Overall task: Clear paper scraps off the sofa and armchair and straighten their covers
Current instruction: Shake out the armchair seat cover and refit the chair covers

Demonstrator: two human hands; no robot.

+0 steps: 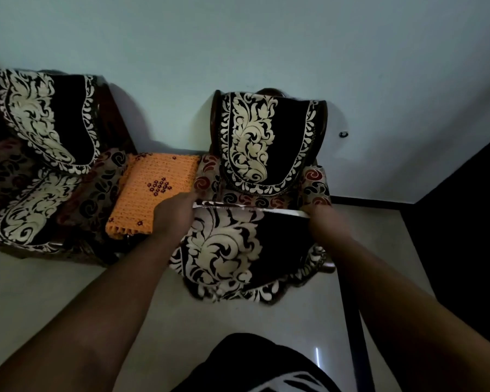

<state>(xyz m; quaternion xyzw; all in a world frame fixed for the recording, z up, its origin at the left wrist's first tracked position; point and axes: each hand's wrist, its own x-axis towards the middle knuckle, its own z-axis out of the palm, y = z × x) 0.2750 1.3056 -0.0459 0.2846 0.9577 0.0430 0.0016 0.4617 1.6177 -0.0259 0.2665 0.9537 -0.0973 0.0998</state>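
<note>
The armchair (317, 185) stands against the wall at centre right, with a black and cream floral back cover (266, 142) draped over its backrest. A matching seat cover (238, 250) is lifted over the seat, its rear edge pulled straight between my hands. My left hand (176, 213) grips that edge's left corner. My right hand (323, 219) grips the right corner. The cover's front hangs down over the seat front. The sofa (102, 182) at the left carries the same kind of covers (40, 120) on its back and seat. No paper scraps show.
A small table under an orange crocheted cloth (153, 193) sits between sofa and armchair. The pale tiled floor (40, 292) spreads in front. A dark panel (464, 222) stands at the right, and a dark vertical bar (351, 321) runs below the armchair.
</note>
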